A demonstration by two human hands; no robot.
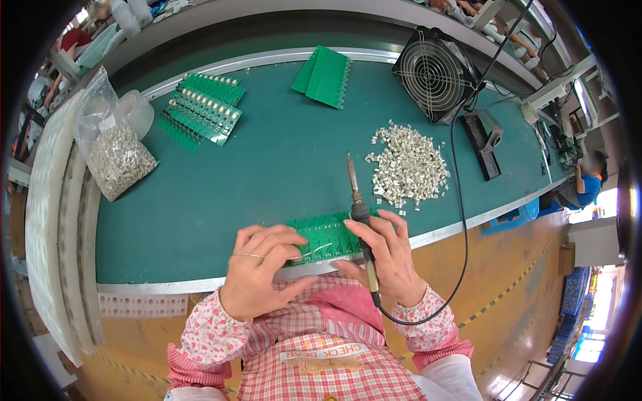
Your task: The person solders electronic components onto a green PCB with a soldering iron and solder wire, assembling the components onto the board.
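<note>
My left hand has bent fingers on a green circuit board at the bench's front edge, beside a thin silvery strand; whether it pinches the strand is unclear. My right hand grips a soldering iron, tip pointing away from me, with fingers also at the board's right end. A heap of small white connectors lies beyond the right hand.
On the green bench are populated boards, bare boards, a bag of parts, a tape roll, a fan and a dark stand. The iron's cable loops rightward. A seated co-worker is at far right.
</note>
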